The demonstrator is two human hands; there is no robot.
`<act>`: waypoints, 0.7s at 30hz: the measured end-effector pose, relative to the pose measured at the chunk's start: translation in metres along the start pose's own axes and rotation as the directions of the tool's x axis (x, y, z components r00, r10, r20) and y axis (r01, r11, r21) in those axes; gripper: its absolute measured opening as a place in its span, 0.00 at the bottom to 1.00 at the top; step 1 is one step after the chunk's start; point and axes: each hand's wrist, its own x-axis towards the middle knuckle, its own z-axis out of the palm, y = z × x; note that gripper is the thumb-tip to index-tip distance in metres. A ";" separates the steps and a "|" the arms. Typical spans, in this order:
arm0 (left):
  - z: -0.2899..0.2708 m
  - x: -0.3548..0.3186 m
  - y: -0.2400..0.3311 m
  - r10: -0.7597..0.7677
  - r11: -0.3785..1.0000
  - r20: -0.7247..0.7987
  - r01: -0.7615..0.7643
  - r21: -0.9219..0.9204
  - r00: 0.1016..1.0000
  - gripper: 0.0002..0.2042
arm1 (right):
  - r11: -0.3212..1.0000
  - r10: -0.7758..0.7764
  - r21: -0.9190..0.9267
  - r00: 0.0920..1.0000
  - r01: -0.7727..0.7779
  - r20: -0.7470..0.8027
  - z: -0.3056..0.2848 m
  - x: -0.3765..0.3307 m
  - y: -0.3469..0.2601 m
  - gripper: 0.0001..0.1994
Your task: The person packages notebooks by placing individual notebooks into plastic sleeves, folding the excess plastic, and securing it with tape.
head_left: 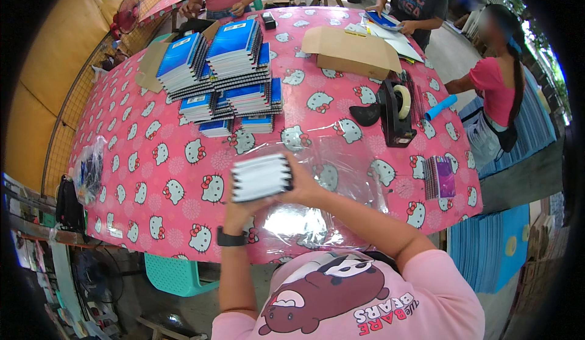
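A small stack of spiral notebooks, white page edges showing and black coils at both sides, is held up over the near part of the table. My left hand, with a dark band on its wrist, grips the stack from below. Around its right side closes my right hand. Beneath and to the right of my hands, clear plastic lies on the table and reflects light. Past the stack stand tall piles of blue-covered spiral notebooks. A few small purple spiral notebooks lie at the right.
The pink patterned tablecloth covers the table. A black tape dispenser, a blue roll and an open cardboard box are beyond my right arm. Several people work around the far and right sides. A green stool stands at the near edge.
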 end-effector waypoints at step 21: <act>0.087 0.006 -0.034 -0.060 0.909 -0.018 0.047 -0.415 0.998 0.32 | 0.597 -0.184 -0.803 0.971 -0.012 -0.152 -0.136 -0.049 0.093 0.19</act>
